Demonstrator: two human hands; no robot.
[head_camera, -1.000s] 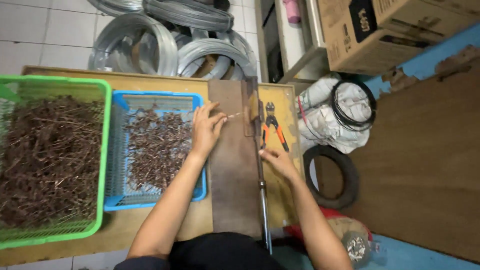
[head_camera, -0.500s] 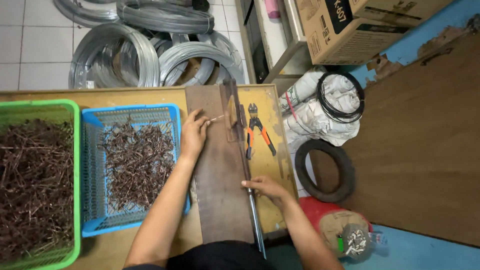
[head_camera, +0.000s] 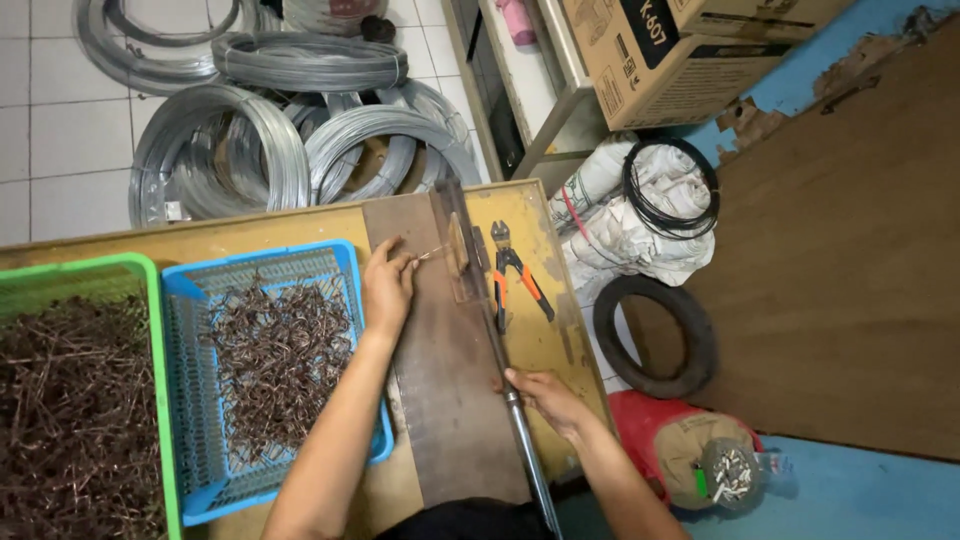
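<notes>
The left hand (head_camera: 388, 285) pinches a thin, stiff, light wire piece (head_camera: 430, 253) at its end. The right hand (head_camera: 545, 395) is clenched around the rigid, heavy-looking steel lever bar (head_camera: 515, 405) near the surface's front edge.

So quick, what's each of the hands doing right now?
Left hand: fingers pinched on a short wire piece at the bending jig.
Right hand: closed around the long metal lever handle.

Bare forearms, no sleeves, hands (head_camera: 388, 285) apparently ungloved, ringless
</notes>
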